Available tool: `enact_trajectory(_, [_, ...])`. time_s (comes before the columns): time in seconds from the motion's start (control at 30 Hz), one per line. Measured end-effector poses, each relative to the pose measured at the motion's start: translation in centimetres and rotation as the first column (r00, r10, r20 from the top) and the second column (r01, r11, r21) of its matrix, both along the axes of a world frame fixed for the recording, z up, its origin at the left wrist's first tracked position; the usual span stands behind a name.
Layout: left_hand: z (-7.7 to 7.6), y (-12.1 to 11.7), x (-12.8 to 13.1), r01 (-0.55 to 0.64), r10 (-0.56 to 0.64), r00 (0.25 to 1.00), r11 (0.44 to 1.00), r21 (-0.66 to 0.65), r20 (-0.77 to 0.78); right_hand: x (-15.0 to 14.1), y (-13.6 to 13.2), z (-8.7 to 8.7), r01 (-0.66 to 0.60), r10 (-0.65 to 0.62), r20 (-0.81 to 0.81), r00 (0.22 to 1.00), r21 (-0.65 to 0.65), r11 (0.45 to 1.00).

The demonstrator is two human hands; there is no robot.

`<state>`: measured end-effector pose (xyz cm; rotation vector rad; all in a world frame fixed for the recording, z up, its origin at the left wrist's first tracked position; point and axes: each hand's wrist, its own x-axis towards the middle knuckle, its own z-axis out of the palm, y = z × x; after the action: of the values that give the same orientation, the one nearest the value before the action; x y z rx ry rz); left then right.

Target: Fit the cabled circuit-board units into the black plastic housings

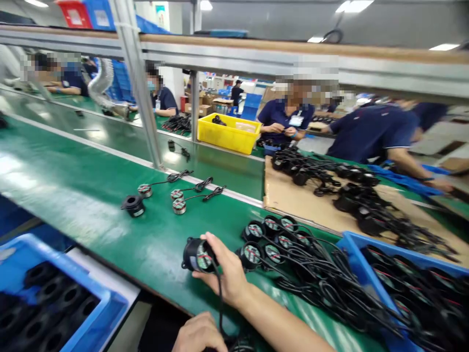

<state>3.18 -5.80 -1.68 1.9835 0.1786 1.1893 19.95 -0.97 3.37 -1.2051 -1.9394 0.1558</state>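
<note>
Holding black housing [196,255] in right hand [227,274], gripped between part-closed thumb and fingers. Jutting out left of the palm, over green bench [161,244], left of wired housings [273,253]; can't tell if touching bench. Trailing black cable [220,296] down to just beside left hand [200,335]. Left: curled at bottom edge of view, can't tell contents.
</note>
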Motion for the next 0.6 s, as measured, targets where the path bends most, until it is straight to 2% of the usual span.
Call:
enact_trajectory(0.1, [0.7,-0.1,0.0,0.020,-0.020,0.997,1.000,-0.005,-0.072,-0.5,-0.2,-0.3,-0.080,0.080,-0.004,0.997,-0.020,0.997])
enact_trajectory(0.17, [0.6,-0.2,-0.1,0.038,-0.040,0.994,0.999,-0.023,-0.098,-0.7,-0.3,-0.5,-0.072,0.071,-0.025,0.997,-0.024,0.997])
enact_trajectory(0.33, [-1.1,-0.5,-0.1,0.013,-0.022,0.971,0.999,-0.037,-0.238,-0.3,-0.5,-0.8,-0.062,0.061,-0.023,0.998,-0.033,0.998])
enact_trajectory(0.43, [-1.7,-0.4,0.4,0.021,-0.021,0.975,1.000,-0.003,-0.219,-0.3,-0.6,-0.9,-0.030,0.029,-0.014,0.999,-0.034,0.999])
enact_trajectory(0.5, [-1.5,-0.4,0.6,0.002,-0.001,0.977,1.000,0.002,-0.214,-0.6,-0.4,-1.3,-0.015,0.015,-0.006,1.000,-0.038,0.999])
enact_trajectory(0.6, [-0.4,-0.2,0.4,-0.051,0.050,0.967,0.999,0.001,-0.249,-0.8,0.3,-1.8,-0.074,0.078,0.039,0.996,-0.095,0.993])
